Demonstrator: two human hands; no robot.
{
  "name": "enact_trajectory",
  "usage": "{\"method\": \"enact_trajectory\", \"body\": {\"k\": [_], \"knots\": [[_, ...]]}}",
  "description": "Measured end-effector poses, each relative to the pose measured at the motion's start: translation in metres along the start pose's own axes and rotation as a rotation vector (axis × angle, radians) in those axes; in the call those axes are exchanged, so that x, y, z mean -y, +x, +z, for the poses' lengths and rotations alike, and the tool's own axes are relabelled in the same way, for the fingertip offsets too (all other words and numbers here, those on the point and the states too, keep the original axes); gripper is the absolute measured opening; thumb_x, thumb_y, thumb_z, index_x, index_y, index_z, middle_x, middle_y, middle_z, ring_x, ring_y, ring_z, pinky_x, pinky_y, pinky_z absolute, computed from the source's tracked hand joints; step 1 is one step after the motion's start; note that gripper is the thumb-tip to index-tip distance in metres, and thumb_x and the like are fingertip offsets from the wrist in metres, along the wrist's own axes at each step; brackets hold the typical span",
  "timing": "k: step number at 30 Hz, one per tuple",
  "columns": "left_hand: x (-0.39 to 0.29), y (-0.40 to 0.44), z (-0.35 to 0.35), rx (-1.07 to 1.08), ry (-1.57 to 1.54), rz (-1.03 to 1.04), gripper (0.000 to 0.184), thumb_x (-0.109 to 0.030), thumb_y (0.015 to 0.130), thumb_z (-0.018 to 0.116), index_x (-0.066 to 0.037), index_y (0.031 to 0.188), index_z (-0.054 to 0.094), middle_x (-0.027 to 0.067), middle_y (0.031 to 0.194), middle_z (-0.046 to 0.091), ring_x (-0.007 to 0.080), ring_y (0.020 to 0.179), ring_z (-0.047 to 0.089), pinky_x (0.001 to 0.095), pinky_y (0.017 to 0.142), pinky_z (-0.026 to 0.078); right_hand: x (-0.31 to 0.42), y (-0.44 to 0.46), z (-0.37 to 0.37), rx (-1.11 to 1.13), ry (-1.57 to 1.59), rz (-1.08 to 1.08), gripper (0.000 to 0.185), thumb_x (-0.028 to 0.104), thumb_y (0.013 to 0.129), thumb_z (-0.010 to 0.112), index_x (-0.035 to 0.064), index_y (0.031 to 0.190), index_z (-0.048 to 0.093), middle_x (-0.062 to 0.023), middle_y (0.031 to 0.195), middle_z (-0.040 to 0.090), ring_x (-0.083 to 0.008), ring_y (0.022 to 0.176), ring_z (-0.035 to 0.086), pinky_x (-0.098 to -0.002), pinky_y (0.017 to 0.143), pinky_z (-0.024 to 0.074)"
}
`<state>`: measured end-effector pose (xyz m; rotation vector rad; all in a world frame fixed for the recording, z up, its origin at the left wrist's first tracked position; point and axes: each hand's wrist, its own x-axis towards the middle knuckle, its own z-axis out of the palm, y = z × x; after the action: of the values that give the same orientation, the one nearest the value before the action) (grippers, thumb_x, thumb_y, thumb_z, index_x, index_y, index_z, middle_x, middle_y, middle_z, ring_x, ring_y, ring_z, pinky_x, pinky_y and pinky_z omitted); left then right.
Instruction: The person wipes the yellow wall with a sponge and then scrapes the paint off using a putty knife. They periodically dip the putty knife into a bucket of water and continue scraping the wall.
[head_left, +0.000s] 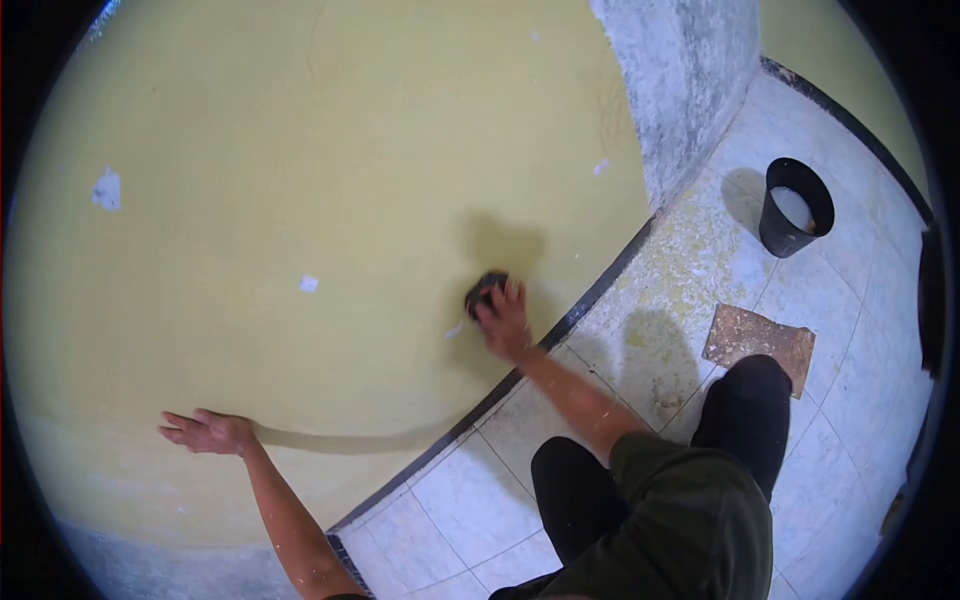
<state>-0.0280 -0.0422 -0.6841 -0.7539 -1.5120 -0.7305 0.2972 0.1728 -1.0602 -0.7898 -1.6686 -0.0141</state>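
My right hand (pixel 505 322) holds a dark, rounded pad or sponge (pixel 484 292) against the yellow wall (pixel 380 180), a little above the dark baseboard. Its fingers bend over the pad, and the forearm is slightly blurred. At the lower left, my left hand (pixel 208 433) rests against the same wall with its fingers spread and nothing in it. Small pale bare patches mark the paint, one of them (pixel 309 284) between and above my hands.
A black bucket (pixel 779 236) with cloudy liquid stands on the tiled floor at the right. Paint flakes (pixel 675 270) litter the tiles beside the baseboard. A stained brown sheet (pixel 757 339) lies by my knee. Bare grey plaster (pixel 680 80) shows at the top.
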Motion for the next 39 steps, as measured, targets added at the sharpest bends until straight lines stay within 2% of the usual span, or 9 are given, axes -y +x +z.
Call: {"method": "enact_trajectory", "body": {"k": [4,7,10,16,21,24,31,34,39], "knots": [[0.001,-0.003,0.003,0.004,0.033,-0.019,0.072,-0.061,0.105,0.021,-0.015,0.16,0.028,0.0214,0.166,0.016,0.0432,0.152,0.017,0.0695,0.114,0.014,-0.138,0.225,-0.092,-0.445,-0.094,0.157,0.052,0.019,0.1,0.049,-0.0044,0.146,0.043,-0.0329,0.157,0.03,-0.0499,0.143,0.033,-0.0568,0.119,0.0248],[-0.002,-0.004,0.003,-0.007,0.028,-0.015,0.072,-0.06,0.105,0.021,-0.014,0.16,0.028,0.0214,0.166,0.015,0.0429,0.152,0.017,0.07,0.113,0.016,-0.197,0.404,-0.172,-0.757,0.071,0.629,0.019,0.014,0.091,0.06,-0.0006,0.102,0.06,-0.0181,0.1,0.062,-0.0397,0.094,0.054,-0.0491,0.085,0.0442],[-0.008,-0.003,-0.001,-0.028,0.016,0.001,0.072,-0.06,0.105,0.023,-0.015,0.16,0.028,0.0211,0.167,0.015,0.0427,0.152,0.019,0.0705,0.112,0.019,-0.144,0.468,-0.164,-1.0,-0.168,0.611,0.017,0.013,0.089,0.061,0.0002,0.099,0.061,-0.0182,0.096,0.061,-0.0389,0.095,0.055,-0.0499,0.084,0.0446],[-0.012,-0.006,-0.002,-0.022,-0.005,-0.041,0.072,-0.064,0.103,0.023,-0.022,0.16,0.03,0.0173,0.168,0.015,0.0414,0.153,0.018,0.0692,0.115,0.015,0.188,0.379,-0.081,-0.507,0.298,-0.058,0.041,0.015,0.092,0.058,-0.0024,0.13,0.058,-0.0218,0.13,0.06,-0.04,0.127,0.052,-0.0515,0.104,0.0415],[-0.009,-0.005,-0.001,0.019,-0.031,-0.083,0.079,-0.071,0.099,0.028,-0.019,0.159,0.032,0.0174,0.168,0.015,0.0392,0.154,0.016,0.0674,0.117,0.009,0.255,0.327,-0.016,0.015,0.402,-1.49,0.031,0.015,0.088,0.059,0.0017,0.116,0.064,-0.0121,0.129,0.061,-0.0293,0.128,0.055,-0.0454,0.112,0.0422],[-0.009,-0.006,0.0,-0.012,-0.071,-0.049,0.071,-0.062,0.101,0.032,-0.019,0.157,0.036,0.0191,0.167,0.019,0.0401,0.154,0.017,0.0664,0.118,0.007,0.219,0.42,-0.078,0.273,0.548,-1.327,0.026,0.012,0.083,0.064,0.0089,0.109,0.066,-0.0091,0.125,0.062,-0.0302,0.129,0.054,-0.0478,0.108,0.0443],[-0.015,-0.004,-0.004,-0.007,-0.079,-0.059,0.062,-0.05,0.1,0.04,-0.022,0.156,0.039,0.0195,0.166,0.022,0.0405,0.153,0.02,0.0657,0.118,0.007,0.037,0.653,-0.203,-0.746,0.031,-0.164,0.037,0.024,0.095,0.058,0.0045,0.126,0.062,-0.0191,0.126,0.061,-0.0384,0.118,0.055,-0.0454,0.103,0.0444],[-0.015,-0.004,-0.006,-0.014,-0.091,-0.061,0.062,-0.049,0.099,0.041,-0.022,0.155,0.04,0.0195,0.165,0.023,0.0413,0.152,0.02,0.0666,0.118,0.008,0.099,0.675,-0.19,-0.879,-0.202,0.331,0.036,0.028,0.091,0.063,0.0052,0.12,0.065,-0.0186,0.123,0.061,-0.0384,0.115,0.055,-0.0459,0.101,0.0452],[-0.015,-0.002,-0.005,0.003,-0.094,-0.068,0.062,-0.051,0.1,0.04,-0.023,0.155,0.04,0.0188,0.165,0.023,0.0411,0.152,0.021,0.067,0.118,0.008,0.33,0.625,-0.092,-0.757,0.383,-0.515,0.019,0.01,0.084,0.06,0.0004,0.1,0.061,-0.0185,0.104,0.06,-0.0375,0.102,0.056,-0.0496,0.087,0.0444]]}}
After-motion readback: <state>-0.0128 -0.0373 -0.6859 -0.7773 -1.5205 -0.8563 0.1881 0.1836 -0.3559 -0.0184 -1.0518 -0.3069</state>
